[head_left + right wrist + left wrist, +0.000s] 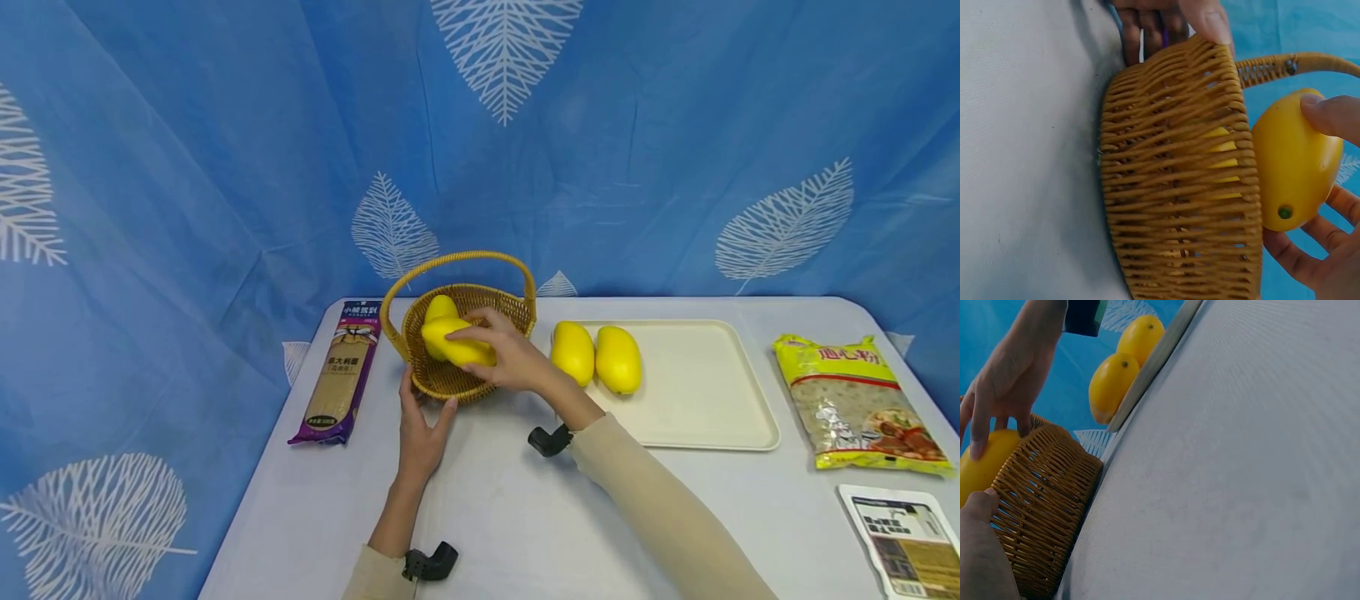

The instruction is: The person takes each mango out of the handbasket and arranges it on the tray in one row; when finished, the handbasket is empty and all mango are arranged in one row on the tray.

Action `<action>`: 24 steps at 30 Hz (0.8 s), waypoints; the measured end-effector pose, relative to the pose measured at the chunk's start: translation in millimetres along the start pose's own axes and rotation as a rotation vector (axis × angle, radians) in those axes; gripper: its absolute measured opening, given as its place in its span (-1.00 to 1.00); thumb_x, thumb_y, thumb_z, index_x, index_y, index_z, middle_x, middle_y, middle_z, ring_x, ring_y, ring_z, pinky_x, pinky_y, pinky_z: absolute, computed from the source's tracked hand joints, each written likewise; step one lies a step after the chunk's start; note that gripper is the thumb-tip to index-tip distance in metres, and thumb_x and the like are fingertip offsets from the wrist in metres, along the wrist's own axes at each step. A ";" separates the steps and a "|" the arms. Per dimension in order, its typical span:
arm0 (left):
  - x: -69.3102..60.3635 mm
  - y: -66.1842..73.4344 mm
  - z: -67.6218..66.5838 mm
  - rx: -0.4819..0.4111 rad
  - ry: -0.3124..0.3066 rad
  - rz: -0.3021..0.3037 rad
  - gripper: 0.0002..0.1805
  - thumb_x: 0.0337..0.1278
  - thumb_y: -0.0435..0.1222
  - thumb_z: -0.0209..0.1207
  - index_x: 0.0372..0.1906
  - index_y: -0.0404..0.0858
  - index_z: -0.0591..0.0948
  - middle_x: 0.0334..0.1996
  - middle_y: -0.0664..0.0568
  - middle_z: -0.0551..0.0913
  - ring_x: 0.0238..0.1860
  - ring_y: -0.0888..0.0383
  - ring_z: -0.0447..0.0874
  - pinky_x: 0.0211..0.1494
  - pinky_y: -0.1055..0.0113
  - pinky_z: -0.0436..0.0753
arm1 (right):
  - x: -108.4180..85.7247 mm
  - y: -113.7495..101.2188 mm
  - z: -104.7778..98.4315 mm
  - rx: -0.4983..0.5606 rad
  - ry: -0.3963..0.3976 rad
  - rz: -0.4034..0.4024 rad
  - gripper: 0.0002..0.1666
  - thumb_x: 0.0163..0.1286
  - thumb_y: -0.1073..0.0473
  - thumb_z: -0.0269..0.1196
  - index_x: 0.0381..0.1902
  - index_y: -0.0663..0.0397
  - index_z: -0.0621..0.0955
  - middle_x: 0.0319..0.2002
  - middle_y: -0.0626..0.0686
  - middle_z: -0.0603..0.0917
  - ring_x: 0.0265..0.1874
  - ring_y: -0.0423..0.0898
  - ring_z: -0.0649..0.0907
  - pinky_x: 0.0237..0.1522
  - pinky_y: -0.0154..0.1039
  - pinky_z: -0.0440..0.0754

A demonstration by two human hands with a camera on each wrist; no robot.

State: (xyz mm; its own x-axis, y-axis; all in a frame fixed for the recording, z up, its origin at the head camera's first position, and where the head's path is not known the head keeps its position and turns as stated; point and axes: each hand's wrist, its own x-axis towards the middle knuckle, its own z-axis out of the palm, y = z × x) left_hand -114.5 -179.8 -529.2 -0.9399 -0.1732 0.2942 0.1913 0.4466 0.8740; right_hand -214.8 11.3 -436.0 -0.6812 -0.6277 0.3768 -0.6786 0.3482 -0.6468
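Observation:
A brown wicker basket (457,385) with a tall arched handle stands near the back of the table. Over its opening my right hand (506,354) grips a yellow mango (457,340), thumb on one side and fingers on the other, as the right wrist view shows with the mango (1297,162) at rim height. Another mango (441,307) lies inside, partly hidden behind the held one. My left hand (423,433) holds the basket's near left side, its thumb on the rim in the left wrist view. Two more mangoes (573,354) (618,360) rest at the left of a cream tray (693,392).
A pasta packet (341,375) lies left of the basket. On the right are a yellow-edged food bag (862,404) and a flat white-rimmed package (903,542). A blue leaf-patterned curtain (637,150) hangs directly behind the white table (510,500).

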 end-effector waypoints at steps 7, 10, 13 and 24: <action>-1.1 -0.8 0.9 -0.001 0.004 0.013 -0.05 0.30 -0.16 0.22 0.57 -0.04 -0.14 0.53 -0.15 0.04 0.43 -0.10 0.20 0.43 -0.15 0.25 | -17.1 1.6 -13.7 -0.016 0.104 0.005 -0.48 0.23 0.13 0.41 0.18 -0.18 0.62 0.24 0.11 0.41 0.27 0.08 0.39 0.23 0.09 0.48; -1.9 -1.1 1.5 -0.008 0.005 0.008 -0.05 0.30 -0.16 0.22 0.57 -0.03 -0.14 0.53 -0.15 0.03 0.44 -0.10 0.19 0.43 -0.16 0.23 | -26.0 2.8 -19.3 -0.015 0.138 0.022 -0.47 0.23 0.12 0.41 0.19 -0.18 0.61 0.24 0.12 0.41 0.26 0.09 0.40 0.21 0.08 0.49; -3.2 -0.6 2.0 -0.005 0.005 -0.013 -0.04 0.29 -0.13 0.22 0.57 0.01 -0.15 0.54 -0.12 0.02 0.44 -0.09 0.18 0.45 -0.14 0.22 | -36.6 3.3 -25.4 -0.016 0.177 0.048 -0.47 0.23 0.12 0.42 0.18 -0.18 0.61 0.24 0.12 0.40 0.24 0.07 0.40 0.20 0.07 0.49; -4.8 0.9 2.9 0.005 0.008 -0.035 -0.04 0.29 -0.10 0.22 0.57 -0.03 -0.14 0.55 -0.09 0.01 0.45 -0.07 0.18 0.48 -0.12 0.20 | -87.1 6.3 -57.5 -0.084 0.389 0.138 -0.44 0.11 0.22 0.48 0.11 -0.08 0.65 0.19 0.19 0.40 0.09 0.09 0.43 0.13 0.04 0.46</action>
State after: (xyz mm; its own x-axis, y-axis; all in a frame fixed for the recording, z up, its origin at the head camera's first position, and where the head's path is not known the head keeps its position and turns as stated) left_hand -110.6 -176.1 -530.9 -0.9438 -0.1958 0.2661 0.1565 0.4443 0.8821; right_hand -175.6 108.1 -434.8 -0.8093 -0.2669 0.5233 -0.5828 0.4764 -0.6584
